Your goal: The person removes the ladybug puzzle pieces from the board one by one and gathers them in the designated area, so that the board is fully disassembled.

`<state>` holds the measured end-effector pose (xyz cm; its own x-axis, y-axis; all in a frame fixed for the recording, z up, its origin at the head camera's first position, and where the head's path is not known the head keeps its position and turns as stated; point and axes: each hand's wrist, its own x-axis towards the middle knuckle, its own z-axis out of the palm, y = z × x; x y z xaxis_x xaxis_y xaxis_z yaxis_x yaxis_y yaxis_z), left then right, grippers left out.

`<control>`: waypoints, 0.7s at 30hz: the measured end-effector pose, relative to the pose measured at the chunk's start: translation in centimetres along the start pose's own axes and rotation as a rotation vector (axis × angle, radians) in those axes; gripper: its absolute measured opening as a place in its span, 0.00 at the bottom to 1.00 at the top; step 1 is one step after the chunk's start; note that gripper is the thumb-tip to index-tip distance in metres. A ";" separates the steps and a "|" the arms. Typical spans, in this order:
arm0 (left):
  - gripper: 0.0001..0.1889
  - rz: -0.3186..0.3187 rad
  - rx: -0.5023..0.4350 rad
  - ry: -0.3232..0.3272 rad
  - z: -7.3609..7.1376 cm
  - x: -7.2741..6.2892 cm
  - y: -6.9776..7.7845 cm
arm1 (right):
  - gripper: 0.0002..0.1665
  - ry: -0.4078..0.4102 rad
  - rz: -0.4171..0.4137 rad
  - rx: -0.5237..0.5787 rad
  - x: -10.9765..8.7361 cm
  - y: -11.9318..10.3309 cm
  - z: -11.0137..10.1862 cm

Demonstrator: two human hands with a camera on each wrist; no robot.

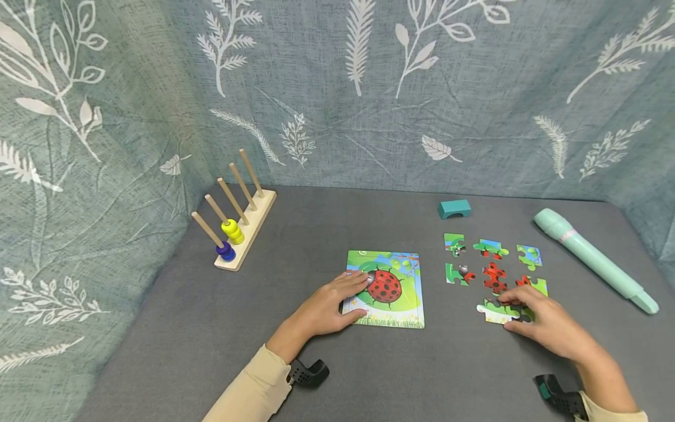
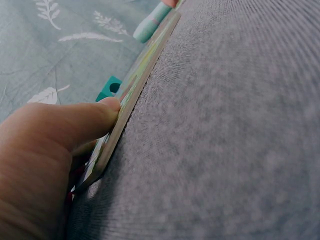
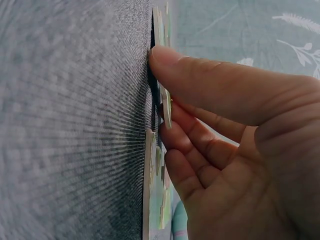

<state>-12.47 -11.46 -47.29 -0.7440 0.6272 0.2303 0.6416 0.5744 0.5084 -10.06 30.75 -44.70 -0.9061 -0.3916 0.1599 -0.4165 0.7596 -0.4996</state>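
Observation:
A square ladybug picture board (image 1: 406,293) lies on the grey table, and my left hand (image 1: 332,302) rests on its left side. Its fingers stretch over the picture, while the thumb touches the near edge in the left wrist view. My right hand (image 1: 548,322) pinches a green and white puzzle piece (image 1: 495,312) between thumb and fingers. In the right wrist view this puzzle piece (image 3: 167,112) is tilted slightly off the table. Several puzzle pieces lie beyond that hand, among them a red one with black spots (image 1: 494,278). Its fingers partly cover a red and green puzzle piece (image 1: 539,286).
A wooden peg stand (image 1: 253,228) with blue rings (image 1: 225,252) and yellow rings (image 1: 233,232) stands at the left. Behind the puzzle pieces sits a teal arch block (image 1: 454,208). A mint-green tube-shaped object (image 1: 596,258) lies at the right. Patterned curtain (image 1: 327,94) hangs behind the table.

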 end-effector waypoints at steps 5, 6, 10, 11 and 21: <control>0.31 -0.003 0.002 0.000 -0.1 0.0 0.1 | 0.24 0.009 -0.019 -0.020 0.1 0.0 0.0; 0.31 -0.005 0.001 -0.001 -0.1 0.0 0.1 | 0.24 0.010 -0.022 -0.024 0.1 0.0 0.0; 0.31 -0.006 -0.002 -0.007 0.0 0.0 0.0 | 0.25 0.018 -0.018 -0.021 0.0 -0.1 0.0; 0.31 -0.005 -0.001 -0.009 0.0 0.0 0.0 | 0.26 0.021 -0.016 -0.016 0.0 -0.1 0.0; 0.32 0.000 -0.002 -0.011 0.0 -0.1 -0.2 | 0.28 0.097 -0.010 0.080 0.4 -1.2 0.3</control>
<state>-12.47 -11.60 -47.43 -0.7421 0.6328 0.2210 0.6409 0.5734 0.5103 -9.93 29.57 -44.29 -0.9065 -0.3438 0.2452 -0.4219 0.7102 -0.5636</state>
